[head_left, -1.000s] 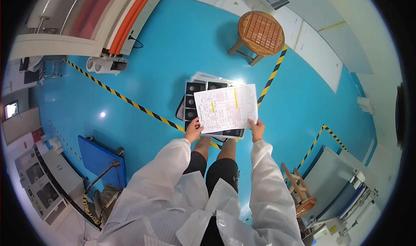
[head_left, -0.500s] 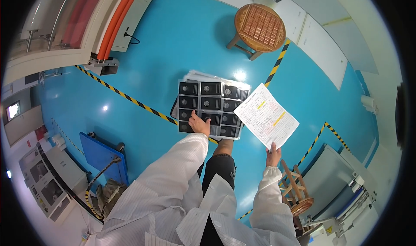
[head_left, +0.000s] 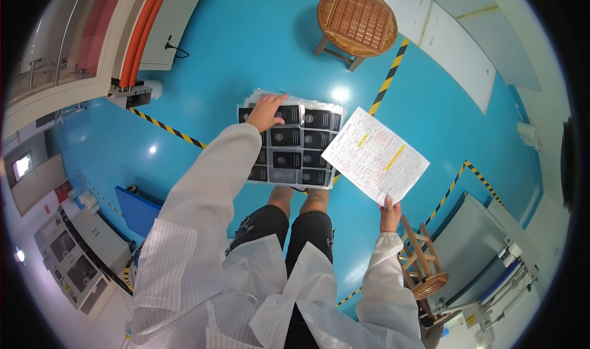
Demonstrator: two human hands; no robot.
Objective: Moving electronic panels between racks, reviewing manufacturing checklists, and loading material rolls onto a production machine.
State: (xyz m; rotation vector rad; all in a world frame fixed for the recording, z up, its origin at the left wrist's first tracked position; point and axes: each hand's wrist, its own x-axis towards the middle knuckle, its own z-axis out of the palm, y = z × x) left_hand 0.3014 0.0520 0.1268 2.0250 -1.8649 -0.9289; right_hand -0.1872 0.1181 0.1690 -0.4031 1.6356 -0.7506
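Blue floor (head_left: pixel 230 47) all round; woven-top stool (head_left: pixel 357 20) set at far side. Stack of clear sheets w/ black rectangles (head_left: pixel 286 147) located in front of knees; support underneath can't be made out. Printed paper (head_left: pixel 376 157) held to R of stack, its L corner overlapping stack edge in view. R hand (head_left: pixel 389 216): paper's near corner pinched betw. thumb & fingers. L hand (head_left: pixel 267 111) laid at stack's far edge, fingers bent; can't tell if sheet's gripped. Step, prob.: top sheet being handled. Next move calls for one edge to be separated cleanly, paper kept clear.
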